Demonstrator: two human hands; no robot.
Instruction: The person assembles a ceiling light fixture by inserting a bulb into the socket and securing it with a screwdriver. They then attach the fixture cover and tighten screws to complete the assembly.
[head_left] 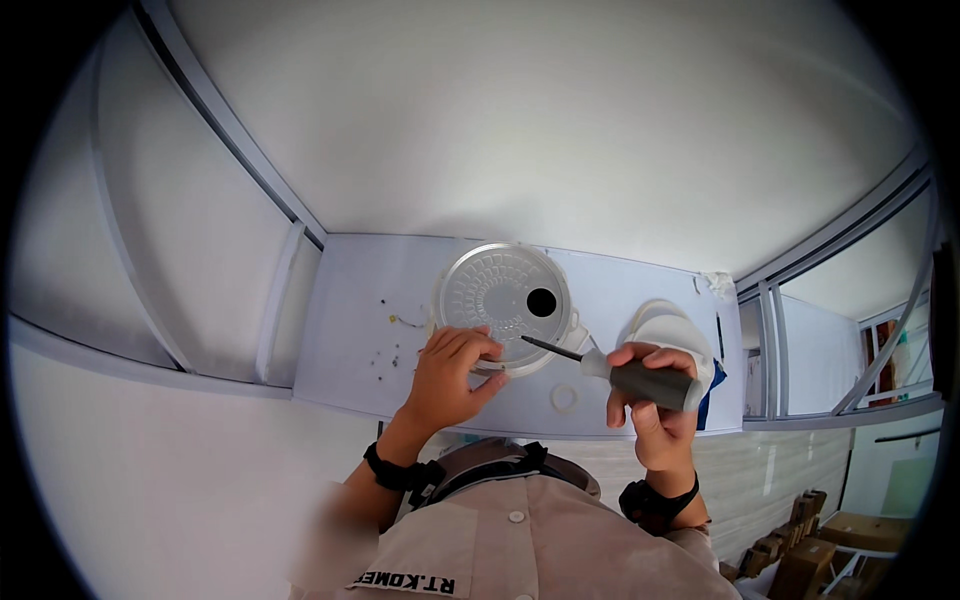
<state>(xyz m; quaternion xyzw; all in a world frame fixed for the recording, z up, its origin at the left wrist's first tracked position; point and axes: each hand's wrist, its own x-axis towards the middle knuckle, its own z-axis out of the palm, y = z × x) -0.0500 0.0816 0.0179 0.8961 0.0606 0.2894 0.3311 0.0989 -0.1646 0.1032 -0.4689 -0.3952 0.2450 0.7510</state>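
A round, pale appliance lid (480,290) lies on the table, with a patterned silvery inner face and a dark round opening on its right side. My left hand (448,382) grips its near left rim, fingers bent over the top and thumb at the near edge. In my right hand (655,420) is a screwdriver (648,384) with a grey and white handle. Its dark shaft points left over the lid's near part; whether the tip touches anything, I cannot tell. Beyond the right hand, partly covered by it, sits a rounded white part (668,328).
Several small dark screws (385,362) and a short wire piece (405,321) lie on the white table (345,290) at the left. A white ring (564,398) lies near the front edge. Crumpled white material (717,284) is at the far right corner. A pale wall stands behind.
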